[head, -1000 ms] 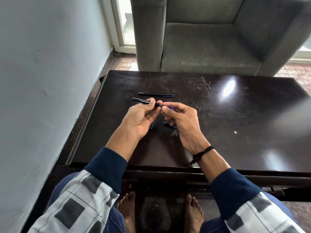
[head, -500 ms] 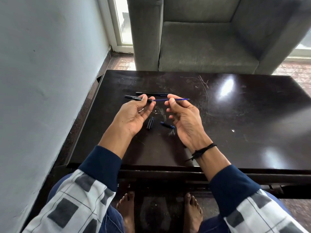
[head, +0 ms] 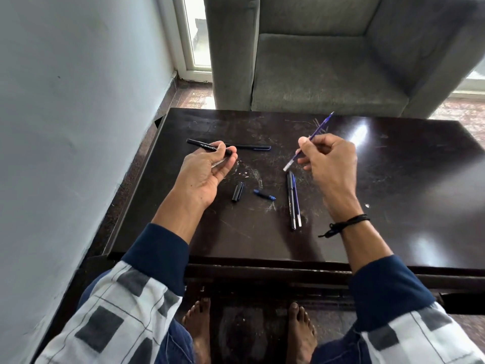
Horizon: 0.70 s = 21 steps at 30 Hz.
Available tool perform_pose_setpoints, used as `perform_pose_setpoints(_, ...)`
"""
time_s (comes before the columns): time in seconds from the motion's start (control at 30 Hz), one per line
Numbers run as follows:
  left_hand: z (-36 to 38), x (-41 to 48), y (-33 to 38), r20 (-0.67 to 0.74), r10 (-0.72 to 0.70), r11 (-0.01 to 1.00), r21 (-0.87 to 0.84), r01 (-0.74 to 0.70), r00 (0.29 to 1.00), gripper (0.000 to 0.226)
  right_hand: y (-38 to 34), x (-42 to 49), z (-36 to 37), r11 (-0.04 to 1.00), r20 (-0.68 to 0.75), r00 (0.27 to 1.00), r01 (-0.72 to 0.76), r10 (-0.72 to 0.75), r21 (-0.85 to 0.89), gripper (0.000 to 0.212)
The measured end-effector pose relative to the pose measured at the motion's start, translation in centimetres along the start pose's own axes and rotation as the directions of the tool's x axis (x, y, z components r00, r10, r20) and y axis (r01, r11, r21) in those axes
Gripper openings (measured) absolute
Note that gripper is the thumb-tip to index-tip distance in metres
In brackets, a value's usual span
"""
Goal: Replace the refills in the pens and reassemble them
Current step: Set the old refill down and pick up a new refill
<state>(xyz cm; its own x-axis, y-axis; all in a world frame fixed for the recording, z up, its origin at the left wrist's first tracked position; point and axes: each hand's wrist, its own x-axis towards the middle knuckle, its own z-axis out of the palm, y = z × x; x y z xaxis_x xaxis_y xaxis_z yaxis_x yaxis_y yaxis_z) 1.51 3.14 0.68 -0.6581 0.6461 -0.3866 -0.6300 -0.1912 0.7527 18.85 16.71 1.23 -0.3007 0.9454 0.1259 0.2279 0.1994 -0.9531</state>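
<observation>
Withdrawn fully from the barrel since half a second ago, the thin blue plastic refill (head: 319,128) is now clear of it, and the two hands, then close together, are well apart. The right hand (head: 332,164) pinches the refill near its middle between thumb and forefinger, tip slanting up and away, pale rear end pointing down toward the dark, scratched wooden table (head: 393,193). The left hand (head: 204,174) holds the emptied black plastic pen barrel (head: 202,145) between thumb and curled fingers, roughly level above the table, its open end facing right, probably so a refill can be fed straight back in. White lettering on this barrel reads "OCTANE"; further characters are hidden by the thumb. On the table, below the right hand, a second black barrel (head: 290,195) and a second blue refill (head: 296,203) lie touching side by side, apparently kept as a pair; the barrel's print is too small to read. Near them rest a short black pen cap (head: 237,191) and a small blue tip piece (head: 264,194), apart from each other. A slim capped black pen (head: 253,147) lies beyond the left hand. Judged stage: old refill removed, replacement not yet inserted.
</observation>
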Motion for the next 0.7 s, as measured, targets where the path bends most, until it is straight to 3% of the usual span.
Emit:
perform_pose_setpoints(0.13,0.1,-0.2,0.1,0.004,0.009,0.999,0.033,-0.009,1.0,0.006,0.9,0.5,-1.1,0.899,0.014,1.0,-0.018,0.027,-0.437,0.023)
perform_pose_setpoints(0.3,-0.1,-0.1,0.1,0.005,0.016,0.999,0.04,-0.016,1.0,0.007,1.5,0.6,-1.8,0.712,0.136,0.982,0.001,0.132,-0.702,0.018)
perform_pose_setpoints(0.47,-0.1,-0.1,0.1,0.002,0.027,0.998,0.048,-0.028,1.0,0.007,2.8,0.9,-1.6,0.591,0.203,0.949,0.022,0.242,-0.806,0.022)
perform_pose_setpoints(0.7,-0.1,-0.2,0.4,-0.002,0.036,0.998,0.047,-0.036,0.999,0.007,3.4,0.8,-1.0,0.593,0.24,0.936,0.043,0.257,-0.804,0.024)
